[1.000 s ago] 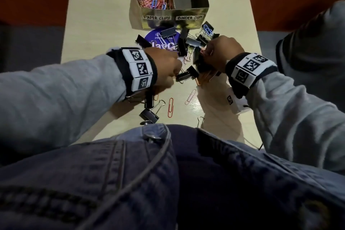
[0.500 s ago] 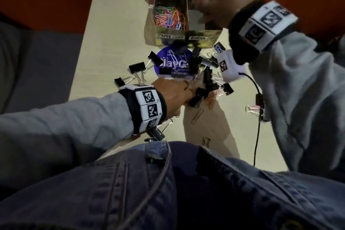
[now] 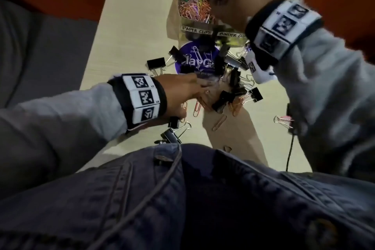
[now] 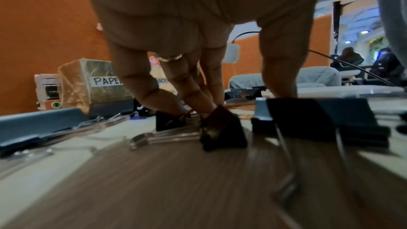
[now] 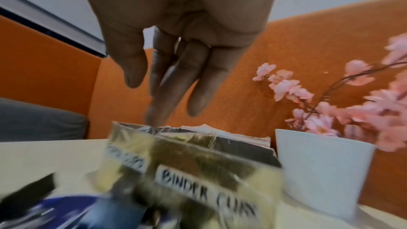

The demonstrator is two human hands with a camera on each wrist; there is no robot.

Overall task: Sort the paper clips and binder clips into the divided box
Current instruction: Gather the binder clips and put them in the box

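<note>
Crowding the near side of the divided box [image 3: 194, 26] is a scatter of black binder clips [image 3: 233, 79] and loose paper clips [image 3: 218, 122] spread over the pale table [image 3: 129, 32], much of it lying on and around a round purple lid [image 3: 195, 61]. A white pot [image 5: 319, 166] of pink blossoms [image 5: 356, 111] stands just beside the box on its right, and a thin black cable [image 3: 290, 148] trails down the table near the right sleeve. The denim jacket [image 3: 203, 199] fills the lower part of the head view and hides the table's near edge.

The box carries two labels — "PAPER CLIPS" on the left compartment, which holds a tangle of coloured paper clips [image 3: 194, 9], and "BINDER CLIPS" on the right one, whose inside is hidden behind the right hand [image 3: 241, 0]. That hand hangs above the binder-clip compartment with fingers [image 5: 198, 83] straight, pointing down and close together, holding nothing; the thumb stands a little apart.

The left hand [image 3: 182, 91] is low in the pile, well short of the box. Its fingertips [image 4: 207, 102] come down onto a black binder clip [image 4: 222, 128] lying on the table, touching its top edge — whether they pinch it or only rest on it is blurred. A larger binder clip [image 4: 319, 119] sits just to its right under the thumb, and more clips lie to the left.
</note>
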